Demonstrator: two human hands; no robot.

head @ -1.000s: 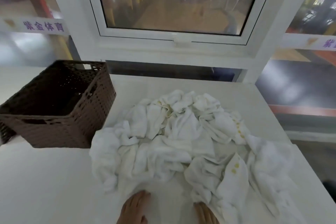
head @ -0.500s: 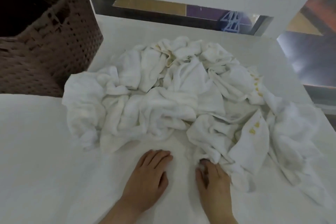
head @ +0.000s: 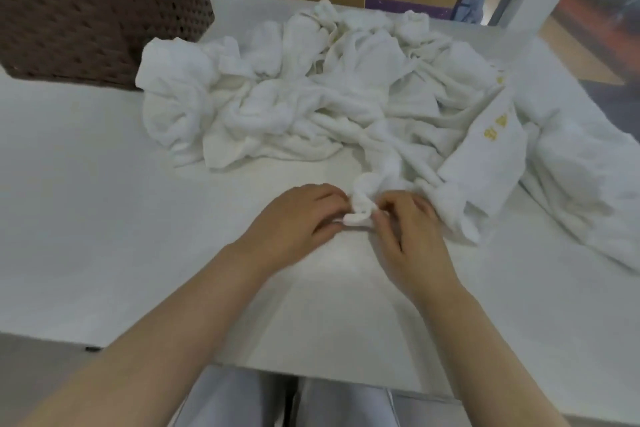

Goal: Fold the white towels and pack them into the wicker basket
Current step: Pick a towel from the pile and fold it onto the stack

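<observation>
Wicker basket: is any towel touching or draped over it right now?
No. The wicker basket stands at the table's far left, and the crumpled towel pile lies beside it on the table.

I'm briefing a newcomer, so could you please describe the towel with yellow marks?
On the white table, find the heap of white towels beside the wicker basket. On its right side lies the towel with yellow marks, the only one showing them clearly.

A plain white flat-topped bench (head: pixel 104 218) carried everything. A dark brown woven wicker basket (head: pixel 97 7) stood at its far left corner. Just beside it, a rumpled heap of white cloth towels (head: pixel 329 97) sprawled across the middle and right.
</observation>
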